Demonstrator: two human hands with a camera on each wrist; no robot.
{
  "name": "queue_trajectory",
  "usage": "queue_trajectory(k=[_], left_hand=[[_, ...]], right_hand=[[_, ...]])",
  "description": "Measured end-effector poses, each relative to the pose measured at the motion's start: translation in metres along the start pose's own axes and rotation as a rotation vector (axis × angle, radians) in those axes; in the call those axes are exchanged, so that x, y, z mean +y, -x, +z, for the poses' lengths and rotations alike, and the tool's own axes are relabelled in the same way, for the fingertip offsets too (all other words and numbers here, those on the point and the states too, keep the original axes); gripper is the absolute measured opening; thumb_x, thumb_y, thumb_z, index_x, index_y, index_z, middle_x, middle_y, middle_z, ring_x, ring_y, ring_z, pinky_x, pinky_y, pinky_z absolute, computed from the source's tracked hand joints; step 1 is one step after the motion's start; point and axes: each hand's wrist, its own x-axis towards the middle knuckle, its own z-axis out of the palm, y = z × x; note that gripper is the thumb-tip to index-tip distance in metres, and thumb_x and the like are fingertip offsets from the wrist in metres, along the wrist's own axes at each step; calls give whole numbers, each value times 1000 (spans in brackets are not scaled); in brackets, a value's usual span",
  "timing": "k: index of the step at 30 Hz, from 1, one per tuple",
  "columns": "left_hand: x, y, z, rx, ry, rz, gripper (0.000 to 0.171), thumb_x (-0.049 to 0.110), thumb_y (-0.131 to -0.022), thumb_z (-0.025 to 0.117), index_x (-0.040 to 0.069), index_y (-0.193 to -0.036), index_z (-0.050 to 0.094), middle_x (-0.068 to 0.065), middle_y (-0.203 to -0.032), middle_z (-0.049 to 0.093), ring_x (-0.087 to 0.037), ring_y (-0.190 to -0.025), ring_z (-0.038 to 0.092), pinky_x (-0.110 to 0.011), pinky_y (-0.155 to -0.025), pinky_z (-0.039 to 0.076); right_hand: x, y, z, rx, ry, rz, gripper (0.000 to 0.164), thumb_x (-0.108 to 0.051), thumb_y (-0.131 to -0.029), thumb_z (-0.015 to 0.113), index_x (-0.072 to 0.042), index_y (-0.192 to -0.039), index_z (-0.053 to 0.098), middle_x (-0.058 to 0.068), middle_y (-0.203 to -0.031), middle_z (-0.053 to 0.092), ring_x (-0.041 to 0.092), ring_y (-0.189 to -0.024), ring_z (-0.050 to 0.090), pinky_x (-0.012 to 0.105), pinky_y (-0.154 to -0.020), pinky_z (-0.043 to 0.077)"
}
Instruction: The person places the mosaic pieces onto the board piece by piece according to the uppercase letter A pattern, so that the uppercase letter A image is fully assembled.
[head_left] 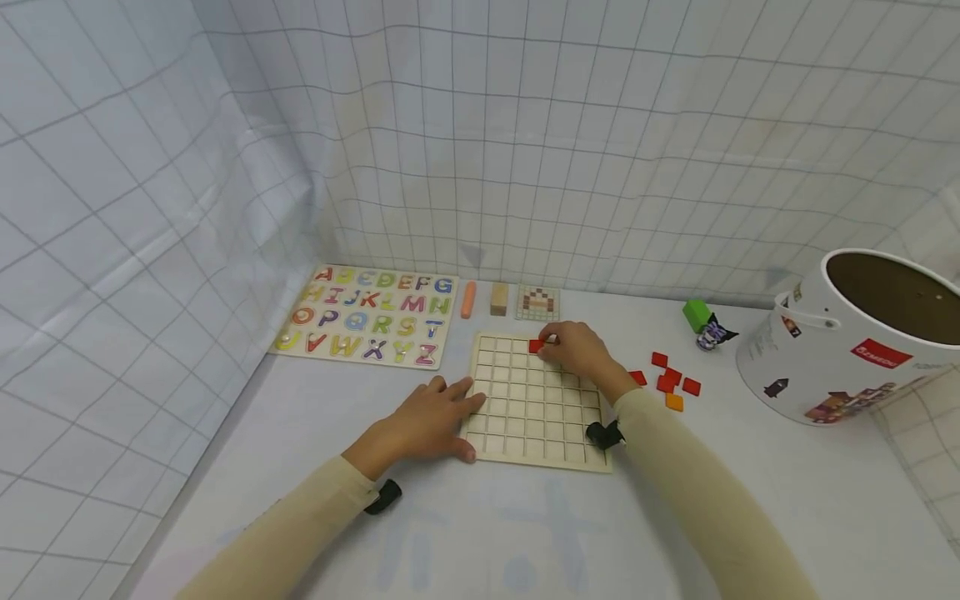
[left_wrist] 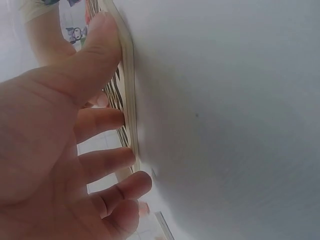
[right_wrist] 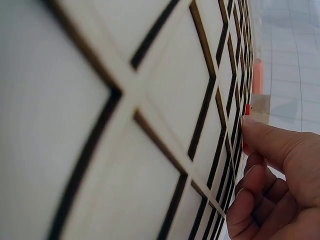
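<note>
A pale wooden grid board (head_left: 517, 410) lies flat in front of me, divided into small square cells. My right hand (head_left: 579, 352) pinches a red square tile (head_left: 535, 346) between thumb and fingertips at the board's far row. In the right wrist view only a thin strip of that red tile (right_wrist: 247, 109) shows past the thumb, and the other fingers are curled in. My left hand (head_left: 433, 421) rests at the board's left edge with fingers spread. The left wrist view shows its thumb (left_wrist: 102, 45) and fingertips against the board's side (left_wrist: 129, 90).
Several red tiles (head_left: 666, 382) and an orange tile (head_left: 674, 402) lie right of the board. Beyond them stand a green block (head_left: 697, 315), a small figurine (head_left: 714, 332) and a white bucket (head_left: 787, 358). An alphabet puzzle (head_left: 363, 321), orange stick (head_left: 468, 300), wooden block (head_left: 498, 298) and pattern card (head_left: 538, 302) sit behind.
</note>
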Motion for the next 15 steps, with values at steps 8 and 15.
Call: queue_trajectory(k=[8,15], left_hand=[[1,-1,-1,-25,-1,-14,90,61,-80,77,20,-154,46,-14,-163,37,-32,-119,48,-47,-98,43],[2,-3,-2,-24,-5,-17,89,60,-80,78,20,-154,47,-14,-162,37,-31,-120,48,-47,-99,43]], right_hand=[[2,-1,1,-6,-13,9,36,-30,-96,71,-12,-128,70,10,-117,71,28,-104,64,49,-92,52],[6,3,-8,-50,-59,-21,40,-28,-96,72,-11,-132,67,11,-112,70,27,-98,63,46,-86,52]])
